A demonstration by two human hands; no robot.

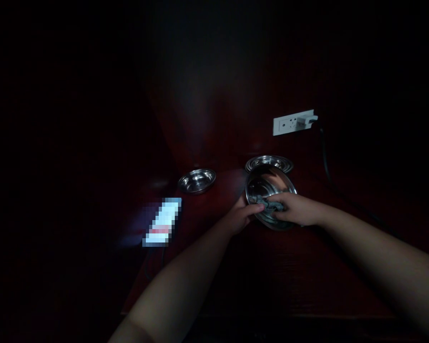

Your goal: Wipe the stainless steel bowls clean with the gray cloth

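A shiny metal bowl (260,183) is tilted up in front of me, its inside facing me. My left hand (241,216) is closed on the bowl's left rim, thumb over the edge and fingers hidden behind. Inside the bowl, my right hand (295,208) presses a crumpled grey-green cloth (271,207) against the lower wall, its fingers closed round it. Just behind the held bowl lie stacked metal dishes (250,164), partly covered by it.
A single metal dish (197,182) sits on the dark red table (271,276) to the left. Nearer me glows a blurred-out screen (162,224) with a cable below it. At the back right, a wall socket (286,125) holds a plug (305,120) with a black cord (324,155) hanging down.
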